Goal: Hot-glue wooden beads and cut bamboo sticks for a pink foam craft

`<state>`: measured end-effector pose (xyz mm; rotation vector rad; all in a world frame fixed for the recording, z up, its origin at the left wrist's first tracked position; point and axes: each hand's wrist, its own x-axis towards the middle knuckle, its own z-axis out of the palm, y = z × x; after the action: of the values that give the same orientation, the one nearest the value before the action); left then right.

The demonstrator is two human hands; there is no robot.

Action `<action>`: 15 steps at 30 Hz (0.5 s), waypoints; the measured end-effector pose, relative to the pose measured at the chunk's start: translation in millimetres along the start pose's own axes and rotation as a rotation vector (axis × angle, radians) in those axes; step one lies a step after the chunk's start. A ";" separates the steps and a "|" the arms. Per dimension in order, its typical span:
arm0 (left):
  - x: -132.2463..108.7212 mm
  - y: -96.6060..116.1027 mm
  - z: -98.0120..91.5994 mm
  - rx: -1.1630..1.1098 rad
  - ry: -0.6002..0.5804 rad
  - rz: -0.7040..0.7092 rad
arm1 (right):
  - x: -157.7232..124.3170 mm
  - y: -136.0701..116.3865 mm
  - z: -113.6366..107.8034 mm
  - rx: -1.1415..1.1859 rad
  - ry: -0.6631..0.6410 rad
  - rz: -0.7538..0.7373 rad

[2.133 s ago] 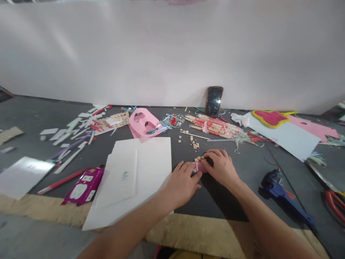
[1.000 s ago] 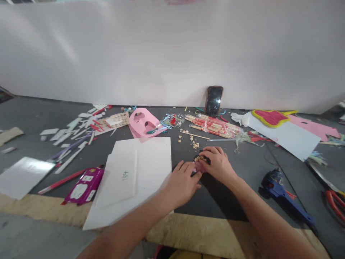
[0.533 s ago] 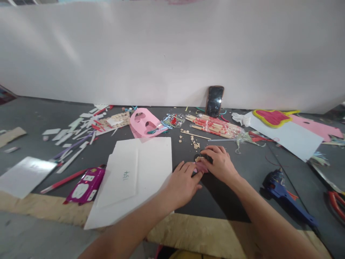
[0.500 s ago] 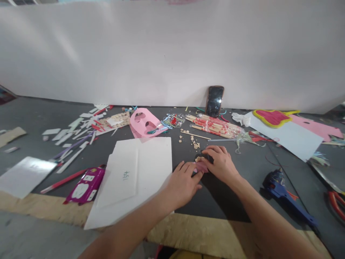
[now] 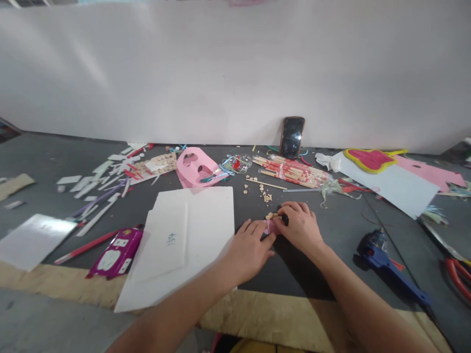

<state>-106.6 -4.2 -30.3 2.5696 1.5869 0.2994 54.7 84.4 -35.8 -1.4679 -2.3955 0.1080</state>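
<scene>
Both hands meet over a small pink piece [image 5: 271,226] that has light wooden bits [image 5: 271,215] along its far edge and something dark beside it. My left hand [image 5: 250,245] grips the near left side of the pink piece with thumb and fingers. From the right, my right hand [image 5: 300,226] pinches its other side, fingertips at the wooden bits and the dark part. Small wooden beads [image 5: 267,197] lie loose just beyond the hands, near a thin wooden stick [image 5: 266,184].
White foam sheet [image 5: 195,230] on the left, with a magenta case [image 5: 117,252] past it. Blue glue gun [image 5: 390,269] and red-handled pliers [image 5: 458,274] at right. Farther back: bundled sticks [image 5: 290,171], pink cut-out [image 5: 196,166], upright phone [image 5: 292,137], yellow-edged red shape [image 5: 371,160].
My right hand has shifted slightly at the pink piece, and more of the wooden bits and the dark part now show. My left hand has barely moved.
</scene>
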 end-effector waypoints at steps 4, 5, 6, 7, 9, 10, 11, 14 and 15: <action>0.0 0.2 -0.6 0.013 0.010 0.004 | 0.7 -0.7 1.7 -0.008 0.011 -0.006; 0.0 0.2 -0.6 0.015 0.012 0.003 | 0.8 -0.4 2.1 -0.008 0.012 -0.009; 0.0 0.1 -0.7 0.016 0.013 0.002 | 0.9 0.0 2.4 -0.009 0.012 -0.013; -0.1 0.0 -0.6 0.015 0.012 0.002 | 0.9 0.5 2.7 -0.009 0.012 -0.016; -0.1 -0.2 -0.6 0.009 0.008 0.001 | 1.2 1.3 3.3 -0.011 0.011 -0.019; -0.1 -0.3 -0.7 0.007 0.005 0.001 | 1.4 1.5 3.5 -0.011 0.010 -0.021; 0.0 -0.3 -0.8 0.005 0.004 0.002 | 1.7 1.5 3.8 -0.011 0.008 -0.022; -0.1 -0.2 -1.0 0.010 0.006 0.000 | 2.4 0.8 4.7 -0.011 -0.001 -0.027; -0.2 -0.1 -1.0 0.011 0.006 0.000 | 2.5 0.5 4.8 -0.011 -0.005 -0.029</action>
<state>-106.9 -4.3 -29.4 2.5795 1.5949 0.3000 52.6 87.4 -39.8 -1.4389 -2.4237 0.0923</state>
